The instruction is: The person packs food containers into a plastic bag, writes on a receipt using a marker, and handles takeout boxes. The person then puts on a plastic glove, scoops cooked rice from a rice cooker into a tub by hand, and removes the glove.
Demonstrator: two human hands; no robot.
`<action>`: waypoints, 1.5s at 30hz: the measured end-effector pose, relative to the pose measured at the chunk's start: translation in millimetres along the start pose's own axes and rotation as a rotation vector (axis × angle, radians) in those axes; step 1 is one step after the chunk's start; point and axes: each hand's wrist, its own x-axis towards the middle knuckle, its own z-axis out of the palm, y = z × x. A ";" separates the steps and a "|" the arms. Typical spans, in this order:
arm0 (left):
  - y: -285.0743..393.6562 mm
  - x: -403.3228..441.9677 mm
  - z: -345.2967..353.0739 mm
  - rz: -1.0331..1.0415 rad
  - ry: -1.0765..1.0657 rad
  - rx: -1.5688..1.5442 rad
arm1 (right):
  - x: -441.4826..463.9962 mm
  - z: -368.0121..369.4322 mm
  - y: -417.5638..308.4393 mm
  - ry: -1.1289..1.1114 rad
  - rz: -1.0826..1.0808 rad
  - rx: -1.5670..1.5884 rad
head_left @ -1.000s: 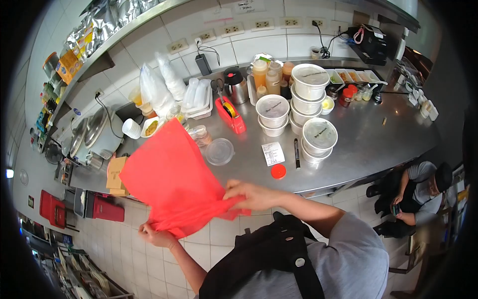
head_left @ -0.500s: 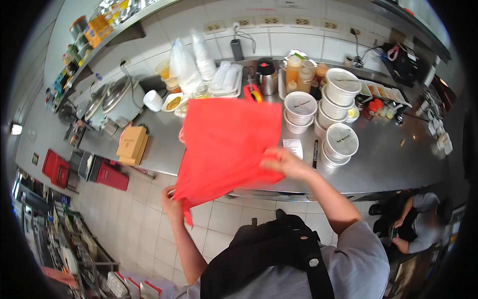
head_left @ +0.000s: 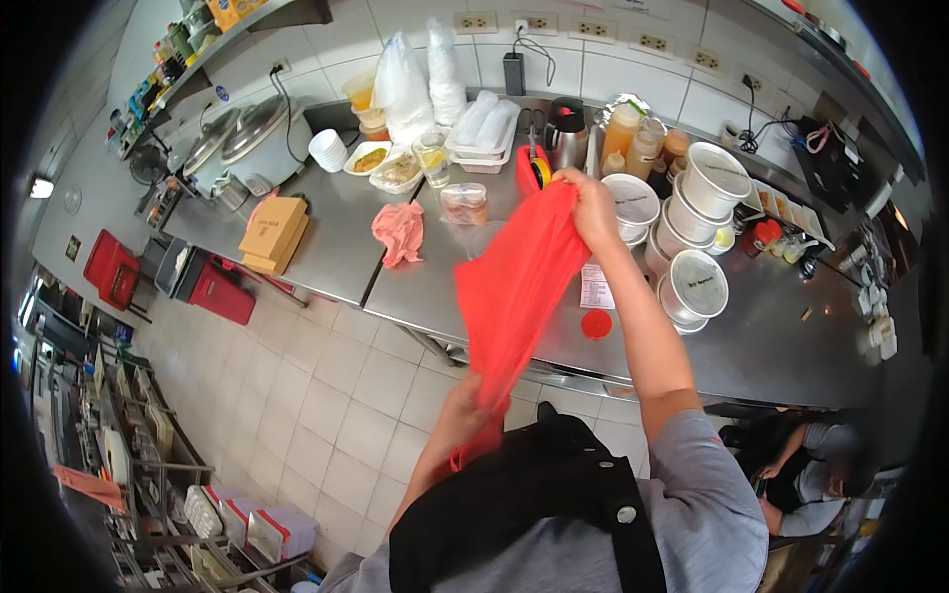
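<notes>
A thin red bag is stretched lengthwise between my two hands, in front of the steel table. My right hand is closed on its upper far end, above the table beside the tall container stacks. Close to my apron, my left hand is closed round the gathered lower end, and a thin red loop hangs below it. Behind the bag lie a crumpled pink cloth and a clear packet. A printed slip and a red round piece lie near my right forearm.
White lidded tubs stand stacked to the right, with sauce bottles behind. A steel jug, trays and cardboard boxes are on the steel table. Another person sits at the lower right.
The bag was spread broad and flat; now it is drawn into a long narrow shape. My right hand moved away from my body, my left hand rightward. The pink cloth and packet came into view.
</notes>
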 end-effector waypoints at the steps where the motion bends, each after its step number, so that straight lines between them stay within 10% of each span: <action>1: -8.4 5.1 1.6 0.141 0.006 0.120 | 0.0 7.0 3.4 -0.088 -0.034 -0.098; 5: 10.9 21.7 -13.5 -0.089 0.107 -0.533 | -6.8 11.6 -34.4 -0.333 -0.072 -0.229; 10: 18.6 40.3 -37.6 -0.085 0.335 -0.509 | -84.3 18.5 -124.7 -0.386 -0.502 -0.008; 16: 12.8 50.1 -60.8 -0.034 0.688 -0.536 | -182.4 41.7 -127.4 -0.693 -0.136 0.153; 19: -24.8 66.3 -97.4 0.231 0.930 -0.684 | -226.8 24.6 -133.1 -0.792 -0.434 0.317; 25: 1.1 42.7 -140.2 -0.002 0.747 -0.570 | -174.5 -20.6 -131.6 -1.145 -0.345 0.082; 26: 6.0 39.8 -134.5 0.005 0.749 -0.568 | -168.8 -22.3 -135.8 -1.142 -0.352 0.083; 28: 22.3 35.5 -105.6 0.071 0.606 -0.312 | -161.9 -25.1 -140.9 -0.386 -0.057 0.200; 35: 79.0 -19.8 -28.4 0.237 -0.132 0.470 | -105.2 25.6 -122.2 -0.060 -0.203 -0.408; 37: 66.3 -24.6 -27.9 0.133 0.168 0.515 | -85.9 30.5 -96.2 -0.621 0.411 0.174; 41: -1.7 -9.9 -72.2 -0.110 0.844 0.623 | -141.3 19.2 -140.4 -0.956 0.602 1.033; 45: -83.6 -12.1 -157.8 0.150 1.266 0.626 | -150.0 -21.0 -192.7 -1.736 0.877 0.832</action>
